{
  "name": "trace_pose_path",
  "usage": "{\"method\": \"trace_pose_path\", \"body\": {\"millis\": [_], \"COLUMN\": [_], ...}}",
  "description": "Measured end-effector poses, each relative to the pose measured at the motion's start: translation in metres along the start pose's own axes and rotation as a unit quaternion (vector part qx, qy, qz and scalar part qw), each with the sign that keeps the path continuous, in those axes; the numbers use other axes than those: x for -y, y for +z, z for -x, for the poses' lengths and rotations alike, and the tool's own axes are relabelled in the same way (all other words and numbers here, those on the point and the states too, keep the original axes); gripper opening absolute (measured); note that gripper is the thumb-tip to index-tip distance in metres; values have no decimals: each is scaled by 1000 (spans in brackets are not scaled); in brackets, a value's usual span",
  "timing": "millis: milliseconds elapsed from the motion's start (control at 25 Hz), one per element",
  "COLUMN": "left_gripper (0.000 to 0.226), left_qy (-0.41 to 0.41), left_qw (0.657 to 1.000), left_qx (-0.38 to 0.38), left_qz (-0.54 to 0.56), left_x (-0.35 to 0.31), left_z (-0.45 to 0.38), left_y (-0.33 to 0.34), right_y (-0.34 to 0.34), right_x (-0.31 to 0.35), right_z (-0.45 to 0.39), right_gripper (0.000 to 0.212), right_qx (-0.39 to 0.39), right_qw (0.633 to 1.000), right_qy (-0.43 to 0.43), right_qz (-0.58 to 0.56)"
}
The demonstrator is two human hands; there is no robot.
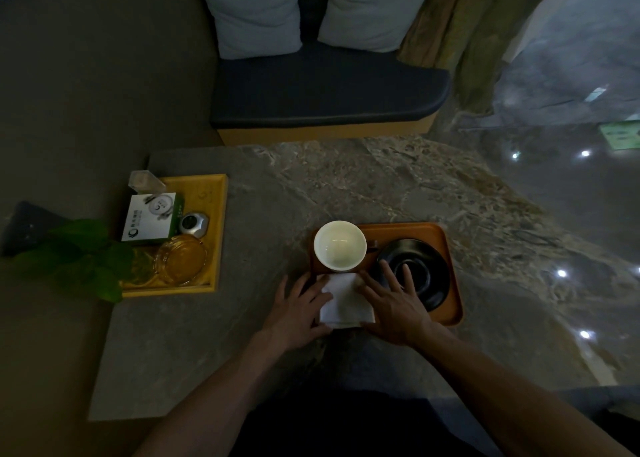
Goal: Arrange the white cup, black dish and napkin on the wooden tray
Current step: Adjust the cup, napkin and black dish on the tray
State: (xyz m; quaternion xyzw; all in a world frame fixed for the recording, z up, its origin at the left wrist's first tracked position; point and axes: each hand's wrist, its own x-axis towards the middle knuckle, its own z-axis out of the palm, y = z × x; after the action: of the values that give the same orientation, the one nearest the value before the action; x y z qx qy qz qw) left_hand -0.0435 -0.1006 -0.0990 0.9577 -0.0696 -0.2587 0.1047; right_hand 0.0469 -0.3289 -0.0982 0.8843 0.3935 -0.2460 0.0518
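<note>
Both hands lie open and flat, left hand (300, 309) and right hand (394, 304) flanking the napkin (344, 300), which sits between them at the wooden tray's (446, 283) near-left corner, long axis running away from the person.

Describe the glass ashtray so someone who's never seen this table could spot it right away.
Find the yellow tray at the stone table's left edge, beside the green leaves. The glass ashtray sits in its near end. Unlike the white box behind it, it is round, clear and amber-tinted.
</note>
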Motion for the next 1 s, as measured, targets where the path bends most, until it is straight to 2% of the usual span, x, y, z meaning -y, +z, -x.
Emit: {"method": "trace_pose_path", "body": {"millis": [200, 400, 560, 720, 800, 880, 1000], "left_gripper": [72, 64, 55, 47, 49, 57, 73], "left_qy": [3, -4, -17, 3, 8, 13, 18], "left_qw": [1000, 999, 1000, 999, 997, 996, 997], "left_qx": [14, 30, 7, -23, -24, -12, 12], "left_qz": [6, 26, 4, -38, -66, -86, -72], "left_x": [-2, -8, -14, -17, -17, -16, -7], "left_z": [2, 9, 9, 10, 11, 13, 28], "left_y": [-3, -1, 2, 11, 17, 25, 38], "right_y": [6, 7, 9, 15, 19, 20, 29], "right_x": [4, 6, 12, 19, 23, 27, 32], "right_z": [6, 13, 18, 27, 35, 45, 54], "right_gripper": [83, 75, 68, 68, 72, 79, 91], "right_qx": [-5, 2, -19, -34, -44, -21, -15], "right_qw": [1000, 1000, 1000, 999, 998, 999, 999], "right_qy": [7, 9, 11, 21, 15, 8, 7], "right_qz": [-9, -9, 17, 35, 44, 37, 31]}}
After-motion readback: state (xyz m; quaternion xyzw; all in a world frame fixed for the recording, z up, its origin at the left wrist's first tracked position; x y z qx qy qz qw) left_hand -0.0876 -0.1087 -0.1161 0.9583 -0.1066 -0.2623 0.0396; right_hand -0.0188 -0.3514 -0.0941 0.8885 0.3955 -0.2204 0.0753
